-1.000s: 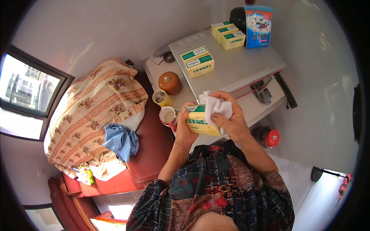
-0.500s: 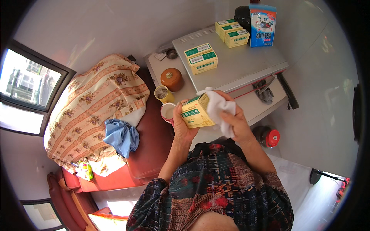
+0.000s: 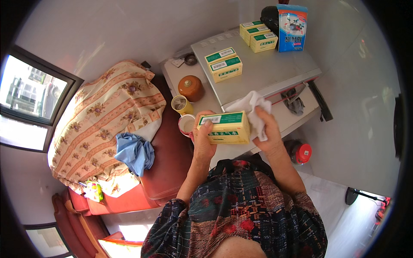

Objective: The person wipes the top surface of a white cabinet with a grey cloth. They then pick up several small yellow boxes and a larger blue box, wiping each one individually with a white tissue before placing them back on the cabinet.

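Observation:
In front of my body, my left hand (image 3: 204, 138) grips a yellow and green carton (image 3: 228, 132) by its left end, thumb on the front. My right hand (image 3: 269, 129) is closed on a white cloth (image 3: 254, 112), which hangs beside the carton's right end and partly behind it. Similar cartons stand on the grey metal cabinet top: a pair (image 3: 226, 66) nearer the left and a group of three (image 3: 259, 36) at the back. Close to my left hand are a white mug with a red rim (image 3: 186, 124) and a yellow cup (image 3: 180, 104).
Behind the cups sits a brown lidded pot (image 3: 191, 87). A blue packet (image 3: 293, 29) and a black bag (image 3: 269, 18) stand at the cabinet's back right. Below the table is a red-lidded jar (image 3: 301, 152). A red sofa (image 3: 167, 172) with a blue cloth (image 3: 134, 152) lies left.
The carton has been turned so its green, labelled side faces up and it lies more level. My right hand with the cloth has moved slightly right, off the carton's end face.

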